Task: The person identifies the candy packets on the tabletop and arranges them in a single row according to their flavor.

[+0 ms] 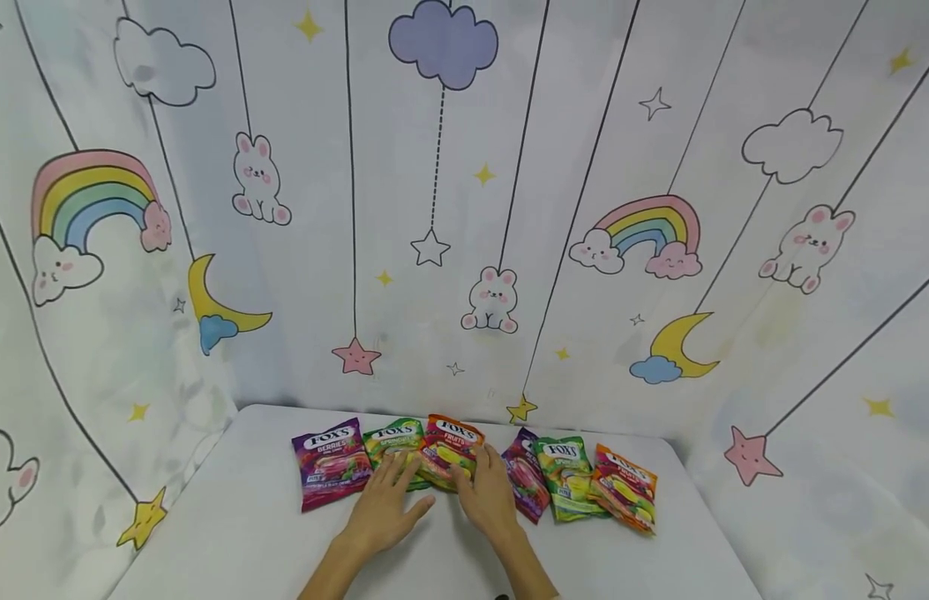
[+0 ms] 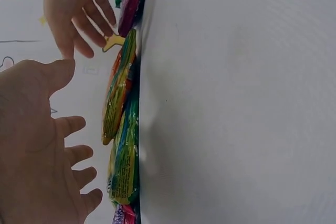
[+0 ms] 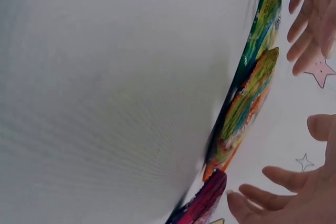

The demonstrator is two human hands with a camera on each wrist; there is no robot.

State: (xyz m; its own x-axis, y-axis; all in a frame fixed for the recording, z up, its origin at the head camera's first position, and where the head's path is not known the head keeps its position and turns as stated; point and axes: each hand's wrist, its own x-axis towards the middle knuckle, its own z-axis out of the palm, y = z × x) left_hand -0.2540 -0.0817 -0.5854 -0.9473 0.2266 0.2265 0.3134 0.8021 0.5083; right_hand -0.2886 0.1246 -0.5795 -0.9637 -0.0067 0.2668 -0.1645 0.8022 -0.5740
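In the head view my left hand is above the near edge of a green Fox's bag, fingers spread. My right hand is over the lower right of an orange Fruits bag that overlaps the green one. The left wrist view shows a small gap between my left hand and the green bag. From the right wrist, my right hand has relaxed fingers near the orange bag; whether a fingertip touches it, I cannot tell. Neither hand holds anything.
A purple Berries bag lies left of the green one. To the right lie another purple bag, a green bag and an orange bag. The white table meets a patterned curtain behind.
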